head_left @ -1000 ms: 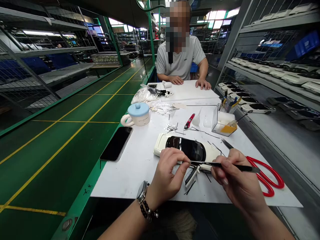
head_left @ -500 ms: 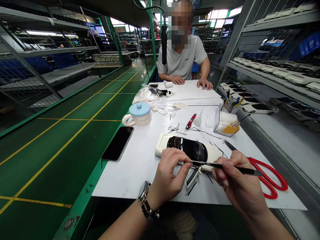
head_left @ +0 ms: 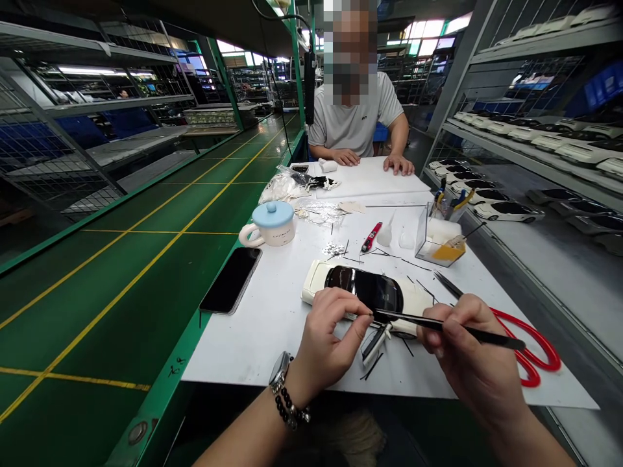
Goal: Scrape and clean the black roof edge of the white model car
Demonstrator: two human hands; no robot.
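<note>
Head view. Bench [head_left: 243, 353] is topped with white sheet. White model car [head_left: 370, 285] sits on it, around the middle between left and right edges, toward the near edge; dark roof, one door [head_left: 374, 349] swung out on the near side. Left hand [head_left: 335, 331] is over the car's near side, watch and beads at the wrist; its grip has thumb and forefinger tips together, too small to tell what's between. Right hand [head_left: 467, 344] has its grip clamped on black tweezers [head_left: 409, 318], tips pointing at the left fingertips, just beside them. Can't tell if tips touch anything.

Around: thin black strips [head_left: 372, 366] lie near the door, more past the car. Red-handled scissors [head_left: 555, 355] lie by the right edge, partly behind the right hand. Clear box [head_left: 440, 243] of tools is farther up that edge. Red cutter [head_left: 372, 237] lies beyond the car. Phone [head_left: 231, 280] lies along the left edge, blue-lidded mug [head_left: 275, 227] just past it. Another person [head_left: 357, 126] sits at the far edge, both hands resting there.
</note>
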